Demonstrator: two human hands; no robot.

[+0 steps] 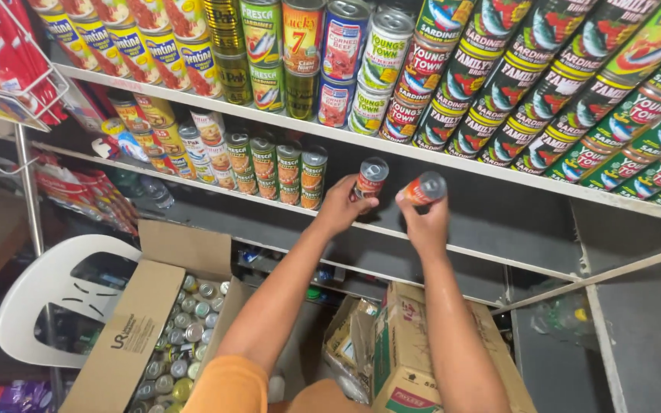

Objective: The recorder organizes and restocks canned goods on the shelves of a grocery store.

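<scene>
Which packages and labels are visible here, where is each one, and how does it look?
Small round can with red label: held by left hand, at middle shelf.
Small round can with orange-red label: held by right hand.
Green-labelled cans: stacked row, middle shelf, left of the hands.
Green-and-red labelled cans: stacked, top shelf, right.
Open brown cardboard box: below left, full of upright cans.
Closed brown carton: bottom centre.

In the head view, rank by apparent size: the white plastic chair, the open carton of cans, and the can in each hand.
1. Open carton of cans
2. White plastic chair, partly hidden behind the carton
3. Can in left hand and can in right hand: look alike, no ranking.
</scene>
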